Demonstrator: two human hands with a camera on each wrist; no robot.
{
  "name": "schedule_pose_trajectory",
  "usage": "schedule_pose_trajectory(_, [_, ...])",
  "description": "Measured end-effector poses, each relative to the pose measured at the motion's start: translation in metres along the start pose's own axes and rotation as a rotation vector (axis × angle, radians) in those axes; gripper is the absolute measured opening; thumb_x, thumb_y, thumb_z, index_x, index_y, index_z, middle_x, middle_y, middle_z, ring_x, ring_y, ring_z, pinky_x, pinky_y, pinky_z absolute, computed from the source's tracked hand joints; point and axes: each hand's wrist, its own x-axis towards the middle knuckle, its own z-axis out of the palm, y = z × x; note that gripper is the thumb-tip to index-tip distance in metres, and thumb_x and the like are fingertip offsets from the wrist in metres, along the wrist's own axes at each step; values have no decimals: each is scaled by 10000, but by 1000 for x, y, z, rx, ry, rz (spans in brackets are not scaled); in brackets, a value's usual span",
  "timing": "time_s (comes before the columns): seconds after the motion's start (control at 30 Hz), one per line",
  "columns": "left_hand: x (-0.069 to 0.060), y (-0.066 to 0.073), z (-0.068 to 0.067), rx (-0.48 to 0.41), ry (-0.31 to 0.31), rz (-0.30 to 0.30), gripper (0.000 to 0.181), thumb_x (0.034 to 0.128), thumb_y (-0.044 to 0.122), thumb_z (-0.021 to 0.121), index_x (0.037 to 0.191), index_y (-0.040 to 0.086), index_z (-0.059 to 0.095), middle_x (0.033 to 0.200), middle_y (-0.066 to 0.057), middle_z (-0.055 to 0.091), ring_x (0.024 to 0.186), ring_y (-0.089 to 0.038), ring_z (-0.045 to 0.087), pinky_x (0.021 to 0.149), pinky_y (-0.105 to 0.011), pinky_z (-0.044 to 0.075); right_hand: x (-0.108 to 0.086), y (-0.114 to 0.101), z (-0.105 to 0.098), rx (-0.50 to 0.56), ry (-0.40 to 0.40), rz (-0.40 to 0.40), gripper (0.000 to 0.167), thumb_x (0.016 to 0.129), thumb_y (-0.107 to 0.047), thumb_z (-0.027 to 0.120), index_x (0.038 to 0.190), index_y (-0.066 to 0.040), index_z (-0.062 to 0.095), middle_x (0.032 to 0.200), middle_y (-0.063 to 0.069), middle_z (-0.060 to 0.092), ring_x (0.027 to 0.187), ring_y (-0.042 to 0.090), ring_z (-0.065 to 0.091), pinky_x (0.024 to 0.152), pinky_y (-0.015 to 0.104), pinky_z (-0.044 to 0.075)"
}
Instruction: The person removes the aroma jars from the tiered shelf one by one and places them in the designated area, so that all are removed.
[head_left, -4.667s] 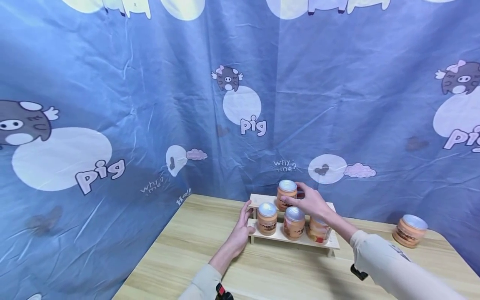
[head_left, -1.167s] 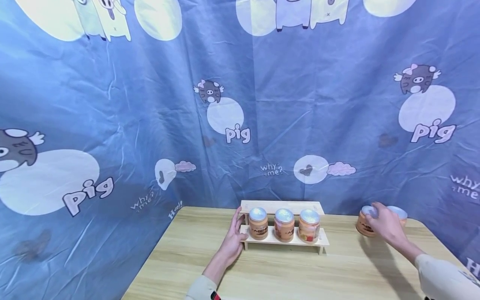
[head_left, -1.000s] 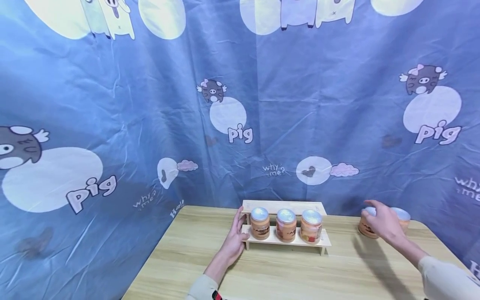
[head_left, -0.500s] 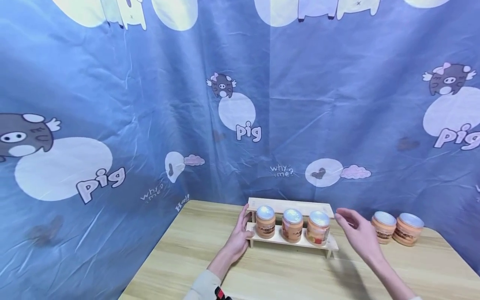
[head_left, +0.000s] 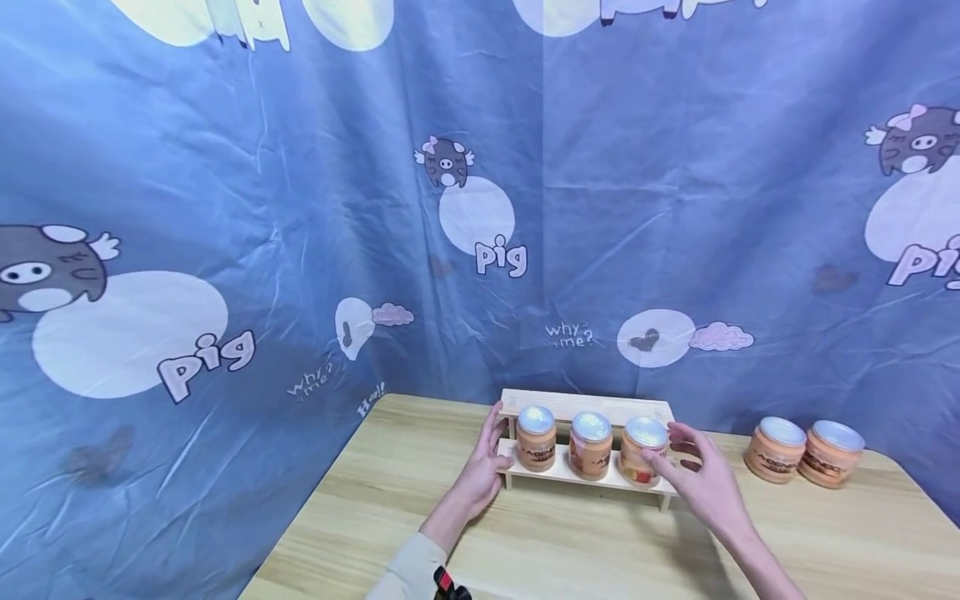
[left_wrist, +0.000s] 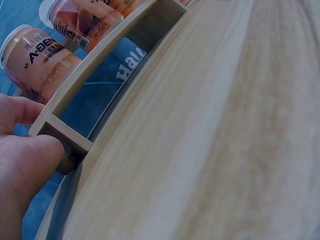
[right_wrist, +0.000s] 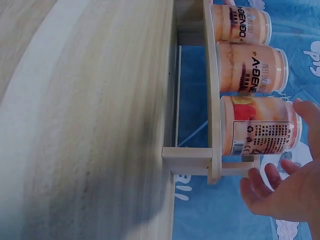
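Observation:
A small two-step wooden rack (head_left: 588, 408) stands on the table, and my left hand (head_left: 480, 477) grips its left end. In the left wrist view the thumb and a finger of that hand (left_wrist: 30, 160) lie around the end of the lower step. Three orange jars with silver lids stand on this step: a left jar (head_left: 536, 446), a middle jar (head_left: 590, 454) and a right jar (head_left: 637, 460). My right hand (head_left: 701, 479) is at the right jar, thumb in front and fingers spread on its right. In the right wrist view those fingers (right_wrist: 262, 185) stand apart from the jar (right_wrist: 260, 125).
Two similar orange jars, one (head_left: 776, 458) beside the other (head_left: 831, 462), stand together on the table (head_left: 585, 550) to the right of the rack. A blue pig-printed cloth (head_left: 600, 208) hangs behind and left of the table.
Earlier my right hand held a jar at the upper step; that jar now stands beside the far-right one. The hand has let go and moved left to the rack. My left hand stays put.

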Motion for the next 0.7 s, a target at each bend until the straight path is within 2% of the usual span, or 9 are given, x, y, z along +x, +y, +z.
schedule_pose_trajectory(0.23, [0,-1,-3,13,-3,-12,1071,800,-200,483,1640,371,144,1683,-166,-10,1512,-378,-103,1145,-677,-22,-1,2,7,51,-76,29,764,877,-291,815,1437,72,443,1296,308,558,1123,438,614,834,273,560])
schedule_pose_trajectory(0.5, [1,1,-3,9,-10,-3,1074,796,-208,468,1633,391,161,1680,-179,-24,1505,-405,-110,1099,-721,-79,-1,4,9,91,-64,48,777,879,-309,811,1457,75,462,1340,341,555,1130,461,631,804,249,569])
schedule_pose_trajectory(0.7, [0,0,-4,13,-10,-34,1071,806,-193,477,1630,411,154,1686,-151,-29,1510,-383,-106,1092,-722,-95,-3,4,9,88,-51,75,826,866,-348,818,1457,100,454,1371,334,542,1141,443,630,808,240,564])
